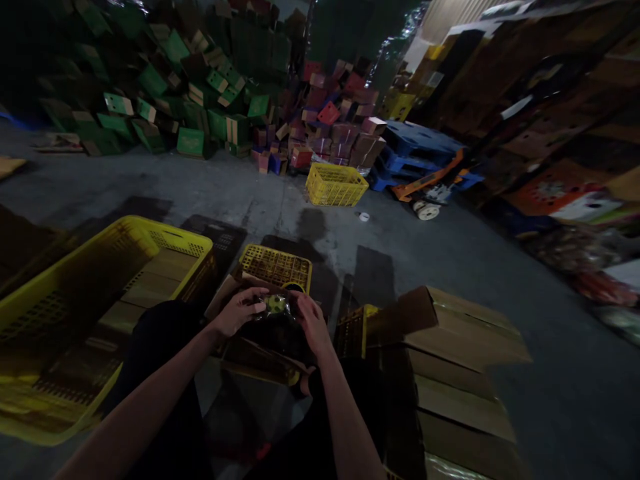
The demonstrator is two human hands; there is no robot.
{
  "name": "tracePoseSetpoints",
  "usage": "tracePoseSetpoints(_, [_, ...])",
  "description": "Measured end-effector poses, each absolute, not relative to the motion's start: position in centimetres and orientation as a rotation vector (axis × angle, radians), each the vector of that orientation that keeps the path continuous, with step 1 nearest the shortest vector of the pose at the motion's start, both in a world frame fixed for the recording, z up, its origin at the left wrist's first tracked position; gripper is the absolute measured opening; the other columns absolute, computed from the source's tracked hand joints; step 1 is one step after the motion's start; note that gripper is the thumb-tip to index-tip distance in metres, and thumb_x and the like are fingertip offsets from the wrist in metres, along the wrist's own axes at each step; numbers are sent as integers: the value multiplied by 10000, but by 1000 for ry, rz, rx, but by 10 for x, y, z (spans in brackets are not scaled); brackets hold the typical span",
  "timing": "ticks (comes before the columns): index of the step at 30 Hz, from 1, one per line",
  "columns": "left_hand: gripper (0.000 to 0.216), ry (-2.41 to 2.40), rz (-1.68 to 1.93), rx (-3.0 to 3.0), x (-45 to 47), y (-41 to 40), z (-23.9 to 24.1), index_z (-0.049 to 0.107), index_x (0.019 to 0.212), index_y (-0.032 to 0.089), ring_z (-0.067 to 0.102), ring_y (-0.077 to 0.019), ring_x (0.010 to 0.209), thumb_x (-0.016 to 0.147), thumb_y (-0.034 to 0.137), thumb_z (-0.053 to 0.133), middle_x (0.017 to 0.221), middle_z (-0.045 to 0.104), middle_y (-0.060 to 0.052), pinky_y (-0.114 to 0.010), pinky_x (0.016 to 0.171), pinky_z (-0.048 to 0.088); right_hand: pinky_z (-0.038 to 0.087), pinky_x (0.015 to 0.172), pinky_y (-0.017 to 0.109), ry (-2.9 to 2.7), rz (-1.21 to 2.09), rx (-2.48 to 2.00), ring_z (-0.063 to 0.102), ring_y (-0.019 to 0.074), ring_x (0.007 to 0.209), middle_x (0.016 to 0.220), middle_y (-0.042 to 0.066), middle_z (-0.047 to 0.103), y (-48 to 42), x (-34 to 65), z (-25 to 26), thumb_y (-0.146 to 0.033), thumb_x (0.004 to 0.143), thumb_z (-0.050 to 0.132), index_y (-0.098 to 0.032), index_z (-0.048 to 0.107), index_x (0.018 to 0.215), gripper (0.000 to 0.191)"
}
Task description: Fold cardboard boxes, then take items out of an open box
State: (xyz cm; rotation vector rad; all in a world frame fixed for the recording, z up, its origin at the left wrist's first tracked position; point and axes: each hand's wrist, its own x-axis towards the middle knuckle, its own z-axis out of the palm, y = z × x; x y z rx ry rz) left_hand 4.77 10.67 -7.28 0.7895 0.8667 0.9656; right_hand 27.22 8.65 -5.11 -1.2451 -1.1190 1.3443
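Both my hands meet over a dark, shiny bundle (277,328) that rests on an open cardboard box (260,363) in front of my knees. My left hand (239,309) curls around the bundle's left side, its fingers bent by a small round yellow-green thing (275,305) on top. My right hand (311,323) grips the bundle's right side with closed fingers. What the bundle is stays too dark to make out. A small yellow crate (275,265) stands just behind the hands.
A big yellow plastic crate (103,267) lined with cardboard sits at my left. Flat cardboard sheets (460,373) are stacked at my right. Farther off stand another yellow crate (336,185), blue pallets (415,143), a pallet jack (431,190), and heaps of green (190,87) and red boxes (335,127).
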Motion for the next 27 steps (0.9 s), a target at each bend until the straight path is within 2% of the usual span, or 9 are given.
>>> tracePoseSetpoints(3, [727, 854, 1013, 922, 48, 106, -70, 617, 1340, 245, 652, -246, 1094, 663, 280, 880, 1201, 706, -71, -326, 930, 501, 541, 907, 367, -1228, 1352, -1281, 674, 254, 1070, 1163, 40, 744, 85, 273, -54, -529, 796, 733, -264, 724, 1165, 454])
tracePoseSetpoints(6, [847, 816, 1030, 956, 50, 106, -71, 519, 1442, 283, 638, -239, 1127, 672, 248, 871, 1234, 697, -58, -342, 978, 478, 541, 850, 356, -1269, 1289, -1325, 696, 248, 954, 1037, 31, 772, 86, 276, -56, -500, 786, 737, -249, 767, 1062, 375])
tracePoseSetpoints(8, [722, 820, 1026, 929, 51, 105, -73, 611, 1346, 244, 640, -245, 1120, 675, 283, 874, 1230, 698, -73, -344, 975, 481, 532, 830, 349, -1245, 1208, -1346, 695, 241, 911, 979, 23, 777, 87, 277, -57, -463, 773, 738, -250, 783, 994, 310])
tracePoseSetpoints(11, [481, 906, 987, 840, 53, 105, -77, 729, 1093, 171, 667, -243, 1028, 682, 378, 870, 1121, 725, -96, -334, 905, 512, 516, 839, 348, -1219, 1116, -1350, 683, 237, 897, 954, 25, 774, 89, 278, -59, -423, 753, 740, -243, 791, 924, 253])
tracePoseSetpoints(15, [390, 989, 982, 806, 52, 106, -79, 739, 892, 162, 676, -200, 879, 640, 422, 886, 954, 733, -60, -289, 795, 525, 511, 803, 329, -1183, 1090, -1357, 671, 228, 868, 938, 29, 767, 88, 277, -56, -433, 747, 742, -233, 787, 903, 257])
tracePoseSetpoints(18, [337, 1023, 1046, 873, 50, 107, -77, 719, 759, 164, 645, -162, 763, 637, 434, 879, 805, 706, -16, -248, 730, 499, 517, 768, 321, -1211, 1142, -1377, 674, 224, 846, 937, 23, 768, 87, 276, -50, -473, 759, 748, -247, 784, 992, 326])
tracePoseSetpoints(20, [313, 1050, 1082, 937, 49, 107, -75, 712, 722, 167, 618, -143, 711, 651, 428, 870, 740, 681, 4, -228, 699, 477, 523, 800, 336, -1246, 1181, -1386, 687, 232, 879, 966, 24, 776, 87, 276, -47, -489, 775, 744, -262, 783, 1043, 353])
tracePoseSetpoints(23, [307, 1056, 1064, 971, 49, 107, -74, 709, 717, 169, 601, -137, 673, 659, 427, 866, 698, 664, 14, -221, 661, 460, 523, 875, 375, -1244, 1146, -1384, 698, 257, 949, 992, 34, 785, 88, 275, -48, -497, 790, 732, -261, 803, 974, 308])
tracePoseSetpoints(27, [346, 1036, 1047, 843, 51, 108, -76, 709, 771, 174, 645, -161, 745, 645, 448, 878, 777, 697, -4, -244, 706, 501, 524, 905, 410, -1205, 1046, -1390, 701, 272, 959, 974, 45, 788, 90, 276, -54, -502, 787, 726, -245, 808, 922, 301])
